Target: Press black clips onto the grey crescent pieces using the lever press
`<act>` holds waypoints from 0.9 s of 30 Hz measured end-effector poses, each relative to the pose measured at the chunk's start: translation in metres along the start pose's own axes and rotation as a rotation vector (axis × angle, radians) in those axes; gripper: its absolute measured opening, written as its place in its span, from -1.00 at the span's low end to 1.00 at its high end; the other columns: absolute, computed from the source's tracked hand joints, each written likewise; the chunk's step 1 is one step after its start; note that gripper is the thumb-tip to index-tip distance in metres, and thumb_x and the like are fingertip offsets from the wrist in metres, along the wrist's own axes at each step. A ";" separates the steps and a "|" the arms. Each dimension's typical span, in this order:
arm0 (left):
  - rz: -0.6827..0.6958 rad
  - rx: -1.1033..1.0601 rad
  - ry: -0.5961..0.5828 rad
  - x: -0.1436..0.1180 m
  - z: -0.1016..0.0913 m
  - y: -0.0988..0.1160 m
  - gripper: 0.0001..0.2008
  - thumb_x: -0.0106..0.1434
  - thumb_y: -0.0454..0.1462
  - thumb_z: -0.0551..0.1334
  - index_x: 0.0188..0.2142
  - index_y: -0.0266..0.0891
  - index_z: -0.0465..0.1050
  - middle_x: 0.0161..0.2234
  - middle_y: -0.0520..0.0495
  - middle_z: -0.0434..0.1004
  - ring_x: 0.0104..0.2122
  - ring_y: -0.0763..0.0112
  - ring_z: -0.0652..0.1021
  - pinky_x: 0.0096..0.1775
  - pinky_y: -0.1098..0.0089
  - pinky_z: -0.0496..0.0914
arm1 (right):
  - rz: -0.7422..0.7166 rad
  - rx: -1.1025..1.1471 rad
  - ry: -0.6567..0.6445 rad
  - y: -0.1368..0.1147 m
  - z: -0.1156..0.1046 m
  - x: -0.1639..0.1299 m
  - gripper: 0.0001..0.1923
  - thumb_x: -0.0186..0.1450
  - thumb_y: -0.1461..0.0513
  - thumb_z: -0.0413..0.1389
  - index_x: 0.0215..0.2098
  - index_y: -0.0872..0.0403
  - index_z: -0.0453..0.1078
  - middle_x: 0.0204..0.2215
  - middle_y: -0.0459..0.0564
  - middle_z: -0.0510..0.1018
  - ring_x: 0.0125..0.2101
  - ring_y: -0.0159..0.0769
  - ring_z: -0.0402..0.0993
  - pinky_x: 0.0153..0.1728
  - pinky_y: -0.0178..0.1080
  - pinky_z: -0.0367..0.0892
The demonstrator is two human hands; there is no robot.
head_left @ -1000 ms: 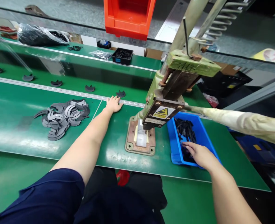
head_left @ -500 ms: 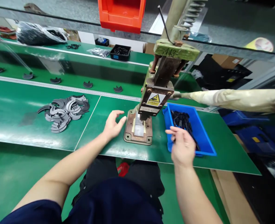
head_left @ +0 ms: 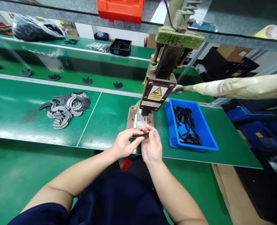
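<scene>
My left hand (head_left: 126,143) and my right hand (head_left: 151,144) meet in front of the hand press (head_left: 160,78). Between their fingertips they both pinch a thin black plastic strip (head_left: 145,134), partly covered by the fingers. Just behind the hands is the press's brown base plate (head_left: 131,117), with a pale metal fixture (head_left: 141,122) on it under the ram. To the right stands a blue bin (head_left: 208,134) holding many small black plastic pieces (head_left: 186,122). A heap of grey and black curved parts (head_left: 64,107) lies on the green bench at left.
Curved parts (head_left: 87,81) sit spaced out on the green strip behind the bench. The press's wrapped lever (head_left: 234,87) reaches out to the right above the blue bin. An orange bin (head_left: 120,11) hangs overhead; a black tray (head_left: 120,47) stands on the back shelf.
My right hand has come left from the blue bin with a black strip. My left hand has moved right and down to meet it, and its fingers have closed on the strip.
</scene>
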State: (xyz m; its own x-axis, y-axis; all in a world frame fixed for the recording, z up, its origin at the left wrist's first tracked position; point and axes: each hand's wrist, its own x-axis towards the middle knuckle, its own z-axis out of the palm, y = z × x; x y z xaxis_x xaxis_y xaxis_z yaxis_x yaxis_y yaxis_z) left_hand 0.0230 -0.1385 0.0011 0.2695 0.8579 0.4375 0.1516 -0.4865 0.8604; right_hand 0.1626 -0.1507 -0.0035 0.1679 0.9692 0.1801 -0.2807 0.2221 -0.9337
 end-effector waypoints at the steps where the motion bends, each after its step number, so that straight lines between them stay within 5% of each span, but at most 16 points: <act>1: 0.012 -0.004 0.002 0.000 -0.001 0.001 -0.79 0.46 -0.19 0.34 0.03 -0.16 0.61 -0.06 -0.16 0.74 -0.11 0.29 0.72 -0.05 0.26 0.62 | 0.019 0.030 0.026 -0.001 -0.001 -0.001 -0.59 0.48 -0.14 0.03 0.06 -0.09 0.44 -0.11 0.02 0.69 -0.12 -0.22 0.65 0.04 0.05 0.57; 9: 0.094 0.062 0.032 -0.001 -0.003 0.001 -0.79 0.43 -0.25 0.38 0.03 -0.17 0.63 -0.09 -0.12 0.76 -0.13 0.31 0.73 -0.07 0.32 0.62 | 0.076 0.107 0.129 0.001 -0.012 -0.008 -0.69 0.39 -0.09 0.21 -0.11 -0.08 0.52 -0.14 -0.04 0.69 -0.13 -0.27 0.62 0.04 -0.06 0.54; 21: 0.278 0.164 -0.017 0.008 -0.022 -0.008 -0.85 0.42 -0.28 0.39 -0.03 -0.12 0.61 -0.14 -0.10 0.76 -0.17 0.31 0.71 -0.09 0.26 0.57 | -0.071 -0.183 0.106 0.017 -0.024 -0.013 -0.76 0.40 0.02 0.24 -0.16 -0.01 0.56 -0.26 -0.05 0.65 -0.24 -0.30 0.57 -0.14 -0.19 0.47; 24: 0.291 0.238 -0.022 0.024 -0.033 -0.026 -0.91 0.44 -0.25 0.36 -0.09 -0.13 0.62 -0.14 -0.10 0.76 -0.13 0.29 0.72 -0.06 0.24 0.56 | -0.167 -0.257 0.117 -0.001 -0.034 0.004 -0.77 0.40 0.04 0.23 -0.20 0.02 0.59 -0.31 -0.05 0.65 -0.29 -0.31 0.55 -0.20 -0.19 0.45; 27: 0.227 0.325 0.028 0.047 -0.043 -0.052 -0.87 0.48 -0.21 0.30 -0.10 -0.15 0.64 -0.12 -0.11 0.76 -0.12 0.29 0.71 -0.02 0.24 0.57 | -0.381 -0.276 0.205 -0.048 -0.051 0.040 -0.56 0.46 -0.04 0.13 -0.46 0.03 0.51 -0.42 -0.06 0.57 -0.28 -0.30 0.55 -0.12 -0.16 0.45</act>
State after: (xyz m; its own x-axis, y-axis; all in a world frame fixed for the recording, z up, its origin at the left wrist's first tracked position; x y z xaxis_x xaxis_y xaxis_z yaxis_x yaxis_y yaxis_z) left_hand -0.0132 -0.0657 -0.0116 0.3053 0.7243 0.6182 0.3853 -0.6876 0.6154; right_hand 0.2307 -0.1277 0.0332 0.3993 0.7781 0.4849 0.0920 0.4922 -0.8656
